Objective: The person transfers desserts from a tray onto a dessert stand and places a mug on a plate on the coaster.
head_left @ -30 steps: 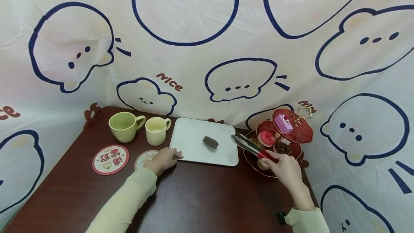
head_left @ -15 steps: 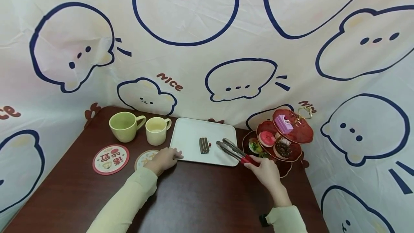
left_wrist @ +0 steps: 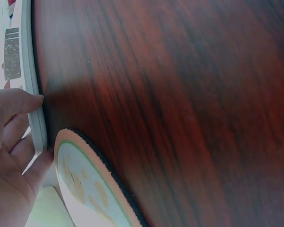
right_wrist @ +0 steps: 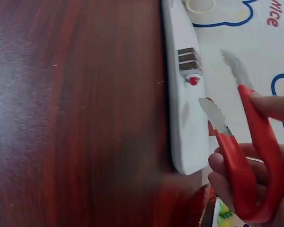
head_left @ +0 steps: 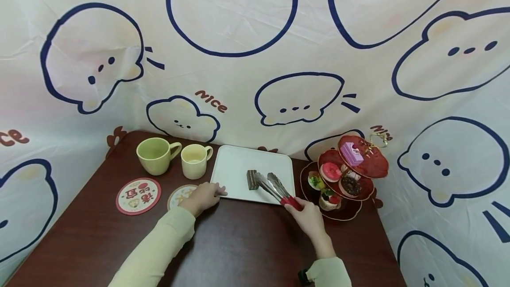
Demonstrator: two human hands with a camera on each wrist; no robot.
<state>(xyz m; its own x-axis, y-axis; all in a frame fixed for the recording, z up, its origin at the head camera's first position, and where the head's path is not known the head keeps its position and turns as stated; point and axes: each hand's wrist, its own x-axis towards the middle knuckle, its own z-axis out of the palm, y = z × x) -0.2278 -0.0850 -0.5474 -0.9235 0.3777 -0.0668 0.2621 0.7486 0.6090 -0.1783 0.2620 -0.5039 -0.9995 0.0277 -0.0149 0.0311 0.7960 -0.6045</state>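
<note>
A white rectangular tray (head_left: 231, 158) lies at the back of the table. My left hand (head_left: 205, 196) grips its near left corner; in the left wrist view the thumb (left_wrist: 23, 101) lies over the rim. On the tray is a brown layered cake slice (head_left: 252, 180); the right wrist view shows its white layers and a red berry-like bit at one end. My right hand (head_left: 311, 220) holds red-handled metal tongs (head_left: 275, 189) above the tray. Their tips are spread, just right of the cake slice, with nothing between them in the right wrist view (right_wrist: 222, 75).
At right stands a tiered red stand (head_left: 374, 165) with a purple cake (head_left: 352, 154), a pink donut (head_left: 330, 172), a chocolate donut (head_left: 350, 186) and fruit tarts (head_left: 329, 200). Left are a green mug (head_left: 155, 156), a cream mug (head_left: 194, 161) and two round coasters (head_left: 138, 196), one partly under my left forearm.
My right hand has moved left with the tongs, from the tiered stand to over the tray. The cake slice has turned upright and shifted slightly left. My left hand stays put.
</note>
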